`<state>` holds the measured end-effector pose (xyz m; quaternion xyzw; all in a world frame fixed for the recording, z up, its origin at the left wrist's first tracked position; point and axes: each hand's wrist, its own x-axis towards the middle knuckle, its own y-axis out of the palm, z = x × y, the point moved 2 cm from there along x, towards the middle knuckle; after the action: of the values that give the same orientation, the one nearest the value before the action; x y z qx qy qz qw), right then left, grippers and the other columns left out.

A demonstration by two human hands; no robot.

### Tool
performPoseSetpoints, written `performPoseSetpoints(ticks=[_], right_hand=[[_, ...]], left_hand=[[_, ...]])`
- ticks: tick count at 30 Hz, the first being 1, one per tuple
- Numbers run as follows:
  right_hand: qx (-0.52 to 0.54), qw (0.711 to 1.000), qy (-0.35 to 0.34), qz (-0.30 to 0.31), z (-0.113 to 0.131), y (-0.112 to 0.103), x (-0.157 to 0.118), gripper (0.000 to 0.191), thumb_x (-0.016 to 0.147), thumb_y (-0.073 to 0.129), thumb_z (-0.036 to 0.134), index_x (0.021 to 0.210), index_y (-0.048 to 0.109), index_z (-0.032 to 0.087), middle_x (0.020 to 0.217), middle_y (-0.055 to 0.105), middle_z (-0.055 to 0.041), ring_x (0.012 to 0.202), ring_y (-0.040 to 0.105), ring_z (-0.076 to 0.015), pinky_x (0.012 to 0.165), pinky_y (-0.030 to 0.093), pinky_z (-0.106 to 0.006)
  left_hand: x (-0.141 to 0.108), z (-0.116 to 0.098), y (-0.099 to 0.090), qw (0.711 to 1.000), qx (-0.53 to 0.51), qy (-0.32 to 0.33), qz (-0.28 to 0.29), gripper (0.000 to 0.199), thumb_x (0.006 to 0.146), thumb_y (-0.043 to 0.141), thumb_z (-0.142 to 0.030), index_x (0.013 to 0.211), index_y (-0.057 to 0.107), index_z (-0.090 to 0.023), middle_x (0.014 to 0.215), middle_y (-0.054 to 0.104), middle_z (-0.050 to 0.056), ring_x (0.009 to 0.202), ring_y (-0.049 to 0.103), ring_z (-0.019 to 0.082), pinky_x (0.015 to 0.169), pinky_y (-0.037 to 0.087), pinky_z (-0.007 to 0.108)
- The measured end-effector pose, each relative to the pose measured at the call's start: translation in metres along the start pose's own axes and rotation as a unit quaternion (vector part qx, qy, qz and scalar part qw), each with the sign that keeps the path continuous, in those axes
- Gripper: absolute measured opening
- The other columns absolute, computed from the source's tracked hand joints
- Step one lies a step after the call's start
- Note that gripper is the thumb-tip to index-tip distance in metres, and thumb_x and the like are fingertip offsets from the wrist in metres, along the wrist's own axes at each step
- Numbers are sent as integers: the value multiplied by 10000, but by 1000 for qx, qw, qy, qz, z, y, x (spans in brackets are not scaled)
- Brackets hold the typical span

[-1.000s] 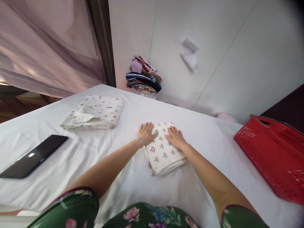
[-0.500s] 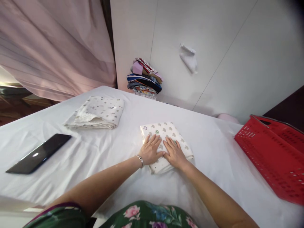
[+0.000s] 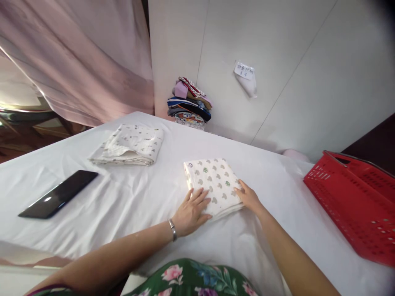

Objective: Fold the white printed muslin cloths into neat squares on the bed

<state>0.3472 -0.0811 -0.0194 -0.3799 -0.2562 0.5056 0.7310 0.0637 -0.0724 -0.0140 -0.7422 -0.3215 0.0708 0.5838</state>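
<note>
A folded white cloth (image 3: 219, 174) printed with grey mushroom shapes and a few green and purple motifs lies flat on the white-covered table. My left hand (image 3: 191, 211) rests on its near-left corner, palm down with fingers spread. At the right edge, my right hand (image 3: 249, 198) touches the cloth with thumb and forefinger out over its top; the other fingers are mostly hidden. Further left lies a second folded white cloth (image 3: 135, 142) with small dark prints, one layer curling open at its front.
A dark glossy flat panel (image 3: 60, 195) lies on the left of the white sheet (image 3: 123, 193). On the right stands a red perforated basket (image 3: 348, 205). Folded clothes (image 3: 189, 102) are stacked beyond the far edge, by a wall with a paper note (image 3: 245, 70). A pink curtain (image 3: 101, 61) hangs at left.
My hands have moved apart from the cloth's middle, the left to its near-left corner and the right to its right edge. More of the mushroom print shows.
</note>
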Motion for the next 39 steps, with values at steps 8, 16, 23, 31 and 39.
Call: performPoseSetpoints(ticks=[8, 16, 23, 31, 39], right_hand=[[148, 978, 143, 25, -6, -13, 3, 666, 763, 565, 486, 1337, 440, 172, 1198, 591, -98, 1088, 550, -223, 971, 374, -330], [214, 949, 202, 114, -14, -19, 7, 653, 721, 603, 520, 1277, 496, 196, 1249, 561, -114, 1049, 567, -254, 795, 474, -349], [176, 970, 149, 73, -20, -15, 8, 576, 714, 612, 477, 1194, 568, 160, 1137, 629, -100, 1010, 587, -234, 862, 445, -321], [183, 959, 188, 110, -13, -22, -5, 729, 716, 577, 590, 1323, 434, 211, 1243, 549, -123, 962, 590, -240, 679, 507, -309], [255, 945, 176, 104, -12, -21, -17, 761, 687, 652, 532, 1330, 416, 200, 1013, 630, -101, 761, 599, -200, 574, 507, -302]], left_hand=[[-24, -15, -7, 997, -6, 69, -28, 436, 837, 515, -301, 1261, 459, -216, 1335, 485, 74, 1266, 382, 248, 1071, 271, 470], [-18, -20, -7, 995, 18, 78, -51, 375, 819, 422, -83, 1161, 504, -215, 1076, 573, 67, 1004, 498, 201, 886, 402, 377], [-16, -17, -4, 994, -7, 91, -53, 296, 811, 490, -154, 1099, 542, -202, 1028, 584, 72, 982, 506, 205, 875, 399, 380], [-14, 0, -16, 982, -157, -11, -102, 147, 846, 504, -314, 849, 607, -209, 901, 623, 28, 867, 575, 148, 802, 467, 305], [-1, 21, -2, 910, -257, -297, -129, 347, 738, 584, -336, 1048, 507, -202, 1096, 487, 50, 773, 600, 125, 721, 528, 311]])
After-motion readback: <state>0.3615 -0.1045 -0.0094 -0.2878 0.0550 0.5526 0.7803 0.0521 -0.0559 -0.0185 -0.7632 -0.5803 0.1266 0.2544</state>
